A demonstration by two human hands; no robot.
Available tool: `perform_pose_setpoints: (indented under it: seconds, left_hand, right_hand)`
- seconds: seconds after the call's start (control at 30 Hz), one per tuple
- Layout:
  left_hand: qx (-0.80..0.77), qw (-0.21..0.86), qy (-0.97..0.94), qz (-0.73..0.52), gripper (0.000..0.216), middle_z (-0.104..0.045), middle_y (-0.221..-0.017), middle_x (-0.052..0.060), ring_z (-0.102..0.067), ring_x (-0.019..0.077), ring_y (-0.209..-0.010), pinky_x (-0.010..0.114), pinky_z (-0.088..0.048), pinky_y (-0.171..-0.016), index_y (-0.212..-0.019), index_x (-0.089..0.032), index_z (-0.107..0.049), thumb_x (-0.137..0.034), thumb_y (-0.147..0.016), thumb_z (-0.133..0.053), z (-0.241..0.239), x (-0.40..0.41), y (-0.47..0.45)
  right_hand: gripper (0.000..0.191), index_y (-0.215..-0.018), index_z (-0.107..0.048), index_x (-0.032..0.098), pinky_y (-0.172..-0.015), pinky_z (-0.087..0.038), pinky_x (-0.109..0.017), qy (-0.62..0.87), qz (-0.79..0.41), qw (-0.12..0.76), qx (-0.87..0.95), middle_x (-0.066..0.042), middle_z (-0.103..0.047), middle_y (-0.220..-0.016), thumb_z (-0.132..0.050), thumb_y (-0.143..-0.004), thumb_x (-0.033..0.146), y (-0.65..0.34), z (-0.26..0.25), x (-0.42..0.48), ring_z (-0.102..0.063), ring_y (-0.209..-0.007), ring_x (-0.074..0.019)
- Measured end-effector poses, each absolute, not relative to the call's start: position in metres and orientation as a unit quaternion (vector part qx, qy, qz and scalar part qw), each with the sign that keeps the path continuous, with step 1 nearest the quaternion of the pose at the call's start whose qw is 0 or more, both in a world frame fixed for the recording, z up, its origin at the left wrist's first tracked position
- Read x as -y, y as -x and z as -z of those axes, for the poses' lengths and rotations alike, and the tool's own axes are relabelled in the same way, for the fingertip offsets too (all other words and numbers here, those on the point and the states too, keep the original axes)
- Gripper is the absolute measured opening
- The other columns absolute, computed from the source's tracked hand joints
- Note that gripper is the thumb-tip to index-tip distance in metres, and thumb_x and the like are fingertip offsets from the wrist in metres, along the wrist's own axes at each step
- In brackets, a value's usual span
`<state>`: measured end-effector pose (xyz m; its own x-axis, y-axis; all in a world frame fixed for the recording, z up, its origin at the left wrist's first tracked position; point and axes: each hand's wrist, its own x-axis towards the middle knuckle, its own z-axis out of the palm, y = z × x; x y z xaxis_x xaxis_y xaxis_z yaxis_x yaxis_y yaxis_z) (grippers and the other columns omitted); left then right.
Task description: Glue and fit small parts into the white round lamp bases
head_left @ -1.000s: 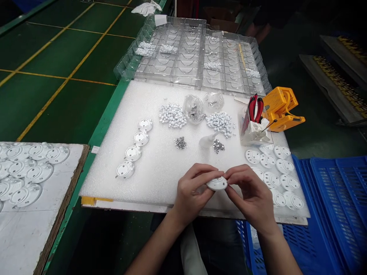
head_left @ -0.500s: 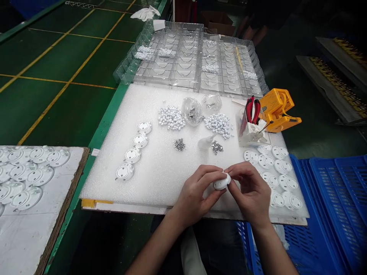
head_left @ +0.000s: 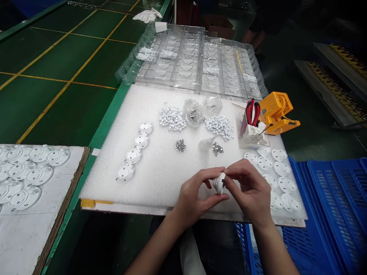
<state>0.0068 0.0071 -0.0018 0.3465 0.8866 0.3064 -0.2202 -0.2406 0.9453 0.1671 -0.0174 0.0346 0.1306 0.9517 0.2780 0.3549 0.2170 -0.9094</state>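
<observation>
My left hand (head_left: 197,194) and my right hand (head_left: 248,191) meet over the near edge of a white foam sheet (head_left: 160,172). Together they pinch a small round white plastic cap (head_left: 219,183), now tipped on its edge between the fingertips. A line of similar white caps (head_left: 134,154) lies on the sheet's left side. More caps (head_left: 278,175) are grouped at its right edge beside my right hand. Piles of small white parts (head_left: 172,117) and tiny metal pieces (head_left: 180,144) lie further out on the foam.
Clear compartment trays (head_left: 197,61) sit at the back. A clear box with red-handled pliers (head_left: 252,126) and an orange tool (head_left: 276,112) stand at the right. Blue crates (head_left: 329,214) lie below right. A board with more caps (head_left: 25,175) is at left.
The cap lay flat between my fingertips a second ago; it has been turned up onto its edge. Both hands stayed in nearly the same spot.
</observation>
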Motion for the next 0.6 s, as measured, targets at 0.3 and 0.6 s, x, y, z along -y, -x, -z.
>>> perform_pose_setpoints:
  seconds: [0.3, 0.6]
  left_hand:
    - [-0.277, 0.799, -0.244, -0.475, 0.054, -0.079, -0.107, 0.012, -0.067, 0.0132, -0.068, 0.023, -0.048, -0.061, -0.106, -0.019, -0.059, -0.048, -0.073, -0.090, -0.013, -0.015, 0.000]
    - [-0.257, 0.842, -0.076, -0.468, 0.052, -0.077, -0.108, 0.008, -0.065, 0.0089, -0.068, 0.022, -0.053, -0.069, -0.104, -0.018, -0.061, -0.043, -0.072, -0.093, -0.020, 0.008, -0.015]
  right_hand:
    - [0.017, -0.103, -0.066, 0.024, -0.062, -0.045, -0.031, 0.644, -0.187, 0.438, 0.598, 0.004, -0.054, -0.075, -0.074, -0.088, 0.028, -0.161, -0.030, -0.042, -0.049, -0.058, -0.0126]
    - [0.015, -0.098, -0.064, 0.025, -0.069, -0.054, -0.031, 0.580, -0.296, 0.517, 0.556, -0.005, -0.068, -0.102, -0.073, -0.090, 0.034, -0.164, -0.031, -0.030, -0.067, -0.091, -0.0202]
